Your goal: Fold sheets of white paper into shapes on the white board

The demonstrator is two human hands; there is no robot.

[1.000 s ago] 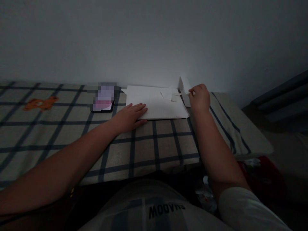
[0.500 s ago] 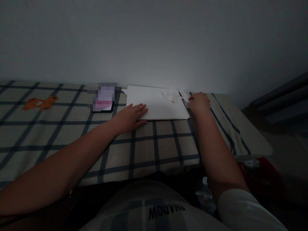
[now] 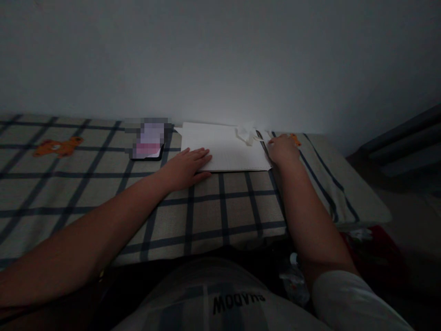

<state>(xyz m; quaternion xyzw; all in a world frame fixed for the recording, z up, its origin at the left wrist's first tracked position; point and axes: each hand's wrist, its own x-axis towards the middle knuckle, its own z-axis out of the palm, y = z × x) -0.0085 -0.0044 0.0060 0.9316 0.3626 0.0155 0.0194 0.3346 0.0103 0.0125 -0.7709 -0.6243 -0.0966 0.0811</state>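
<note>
A flat white paper bag (image 3: 220, 142) lies on the checked cloth, close to the wall. My left hand (image 3: 189, 165) rests palm down on its near left corner, fingers stretched out. A pale ribbon (image 3: 245, 136) loops up from the bag's right part and runs towards my right hand (image 3: 284, 149). That hand is at the bag's right end, by a dark gap along the edge. Its fingers are curled together; what is between them is hidden.
A phone (image 3: 148, 141) with a blurred screen lies left of the bag. Farther left is an orange bear-shaped piece (image 3: 58, 147); another orange bit (image 3: 295, 139) shows behind my right hand. Below the table at right are a clear plastic bottle (image 3: 294, 280) and something red (image 3: 382, 253).
My right hand has shifted slightly left and down, uncovering more of the orange bit. The ribbon stands a little higher and has changed shape. My left hand has not moved.
</note>
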